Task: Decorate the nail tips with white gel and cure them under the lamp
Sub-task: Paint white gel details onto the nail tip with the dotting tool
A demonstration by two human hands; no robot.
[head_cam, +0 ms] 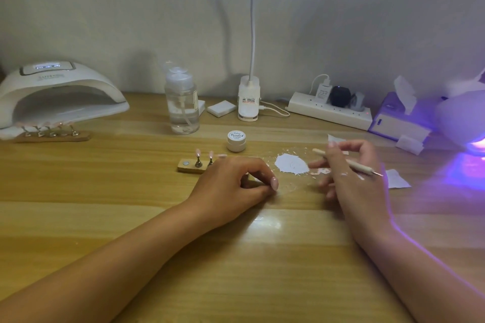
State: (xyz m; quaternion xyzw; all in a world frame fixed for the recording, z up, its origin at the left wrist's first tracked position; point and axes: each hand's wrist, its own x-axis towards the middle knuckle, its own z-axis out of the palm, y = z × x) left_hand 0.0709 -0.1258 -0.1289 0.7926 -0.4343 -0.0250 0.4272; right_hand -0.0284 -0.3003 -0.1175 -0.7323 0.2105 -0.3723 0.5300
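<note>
A small wooden holder (189,167) stands mid-table with two pink nail tips (198,152) upright on metal stands. My left hand (236,183) lies over its right end, fingers curled around it. A smear of white gel (291,164) is spread on the table just right of that hand. My right hand (351,178) hovers beside the smear and holds a thin dotting tool (349,162), its metal point aimed right. The closed white gel jar (235,140) sits behind the holder. At the far left stands the white curing lamp (60,92), with a second holder of tips (52,135) at its mouth.
A clear pump bottle (181,105), a clip lamp base (248,98), white pads (221,108) and a power strip (330,110) line the back. A tissue box (399,118) and a glowing purple light (476,145) are at the right. Paper scraps (397,178) lie nearby.
</note>
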